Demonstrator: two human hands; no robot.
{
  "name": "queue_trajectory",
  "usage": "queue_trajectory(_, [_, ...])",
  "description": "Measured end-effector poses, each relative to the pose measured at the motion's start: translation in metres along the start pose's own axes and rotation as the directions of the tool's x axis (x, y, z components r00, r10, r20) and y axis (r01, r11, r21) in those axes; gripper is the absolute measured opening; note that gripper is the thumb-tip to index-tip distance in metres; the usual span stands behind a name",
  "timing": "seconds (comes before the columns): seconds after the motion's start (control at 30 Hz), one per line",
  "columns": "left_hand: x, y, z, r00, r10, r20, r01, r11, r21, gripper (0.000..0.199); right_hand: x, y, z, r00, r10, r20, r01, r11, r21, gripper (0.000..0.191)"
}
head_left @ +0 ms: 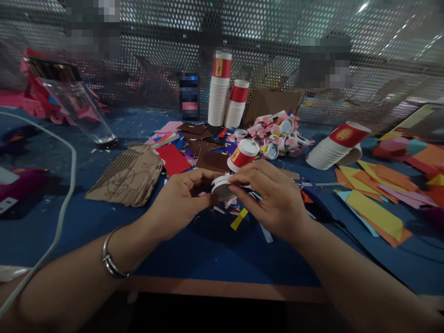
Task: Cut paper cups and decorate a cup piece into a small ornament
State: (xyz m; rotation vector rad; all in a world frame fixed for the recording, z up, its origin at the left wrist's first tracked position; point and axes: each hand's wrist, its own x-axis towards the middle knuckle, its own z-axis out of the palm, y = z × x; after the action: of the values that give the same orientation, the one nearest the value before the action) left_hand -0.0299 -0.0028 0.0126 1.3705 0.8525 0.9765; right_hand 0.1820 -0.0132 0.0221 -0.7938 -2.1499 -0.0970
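Between my two hands is a small, shallow white round piece (224, 188), which looks like the cut-off end of a paper cup. My left hand (183, 196) pinches its left edge with thumb and fingers. On the other side, my right hand (268, 199) has its thumb and fingertips closed on the right edge and top. Just behind my fingers a red and white paper cup (243, 155) stands upside down. Paper scraps and a yellow strip (239, 219) lie on the blue table (215, 263) below the hands.
Stacked paper cups (218, 99) stand at the back; another stack (333, 145) leans at right. Pink paper pieces (277, 132) form a pile. Cardboard (126, 175) and a tall glass (79, 104) are left, coloured paper (376, 212) right. A white cable (71, 185) crosses the left side.
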Motion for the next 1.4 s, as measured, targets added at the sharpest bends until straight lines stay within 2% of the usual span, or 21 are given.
queue_trajectory(0.17, [-0.002, -0.002, 0.004, 1.0, -0.007, -0.011, 0.007, 0.999, -0.038, 0.025, -0.001, -0.003, 0.002, 1.0, 0.008, -0.028, -0.008, 1.0, 0.0, 0.008])
queue_trajectory(0.33, [-0.007, 0.003, 0.008, 0.991, -0.127, 0.049, 0.136, 0.951, -0.279, 0.022, 0.001, -0.006, 0.0, 1.0, -0.001, -0.024, 0.003, 0.999, 0.053, 0.008])
queue_trajectory(0.43, [-0.008, 0.007, 0.008, 0.984, -0.157, 0.087, 0.177, 0.926, -0.332, 0.02, 0.001, -0.007, -0.001, 0.999, -0.011, -0.032, 0.014, 0.995, 0.094, 0.009])
queue_trajectory(0.67, [-0.005, 0.007, 0.001, 0.977, -0.04, 0.207, 0.098, 0.957, -0.274, 0.022, 0.001, -0.006, -0.003, 0.999, -0.015, -0.036, 0.019, 0.994, 0.108, 0.009])
queue_trajectory(0.97, [-0.006, 0.008, 0.005, 0.985, 0.059, 0.161, -0.006, 0.951, -0.31, 0.027, 0.002, -0.01, -0.006, 0.992, -0.042, -0.115, 0.051, 0.996, 0.077, 0.011])
queue_trajectory(1.23, [-0.008, 0.013, 0.01, 0.994, 0.016, 0.105, 0.019, 0.943, -0.331, 0.026, 0.003, -0.014, -0.008, 0.995, -0.023, -0.093, 0.029, 0.998, 0.061, 0.012])
queue_trajectory(1.4, [-0.008, 0.01, 0.011, 0.994, 0.018, 0.107, 0.017, 0.95, -0.312, 0.026, 0.003, -0.014, -0.008, 0.996, -0.034, -0.086, 0.041, 0.997, 0.072, 0.012])
